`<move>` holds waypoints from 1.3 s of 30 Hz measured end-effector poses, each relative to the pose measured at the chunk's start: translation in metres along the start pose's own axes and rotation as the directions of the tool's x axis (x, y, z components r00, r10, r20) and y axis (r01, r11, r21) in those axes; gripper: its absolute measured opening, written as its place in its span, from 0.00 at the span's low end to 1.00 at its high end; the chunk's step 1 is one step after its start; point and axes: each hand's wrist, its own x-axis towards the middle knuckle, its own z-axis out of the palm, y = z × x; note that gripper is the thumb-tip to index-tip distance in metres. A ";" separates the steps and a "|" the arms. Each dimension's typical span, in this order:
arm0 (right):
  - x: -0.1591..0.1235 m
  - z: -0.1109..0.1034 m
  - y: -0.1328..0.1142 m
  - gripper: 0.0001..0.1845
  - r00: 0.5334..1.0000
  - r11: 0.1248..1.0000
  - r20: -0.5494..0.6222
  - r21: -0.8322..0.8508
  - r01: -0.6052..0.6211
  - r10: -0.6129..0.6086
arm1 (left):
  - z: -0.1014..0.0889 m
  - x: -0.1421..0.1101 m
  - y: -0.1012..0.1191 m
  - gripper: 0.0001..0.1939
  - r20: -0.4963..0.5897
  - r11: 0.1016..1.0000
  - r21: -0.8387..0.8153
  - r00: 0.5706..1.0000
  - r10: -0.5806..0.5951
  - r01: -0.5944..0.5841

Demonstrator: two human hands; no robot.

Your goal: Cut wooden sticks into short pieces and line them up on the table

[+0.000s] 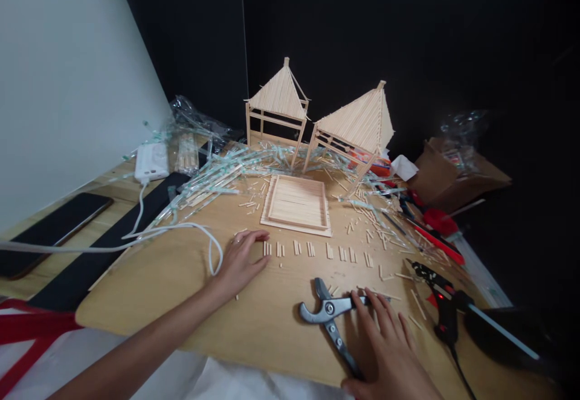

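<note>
Currently I see two roofed huts (356,123) and a walled tray (298,199) assembled beyond both hands, short sticks (297,248) grouped but seemingly unattached running right from my left hand (240,259), its fingers parted, my right hand (392,345) spread loosely over the cutter (330,309), wooden board (272,327) underneath, black wall (408,31) behind.
</note>
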 end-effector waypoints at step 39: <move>-0.002 -0.005 -0.007 0.64 0.993 0.999 -0.120 -0.028 0.014 -0.018 | -0.015 0.029 -0.025 0.16 0.222 0.994 0.003 0.970 0.103 -0.107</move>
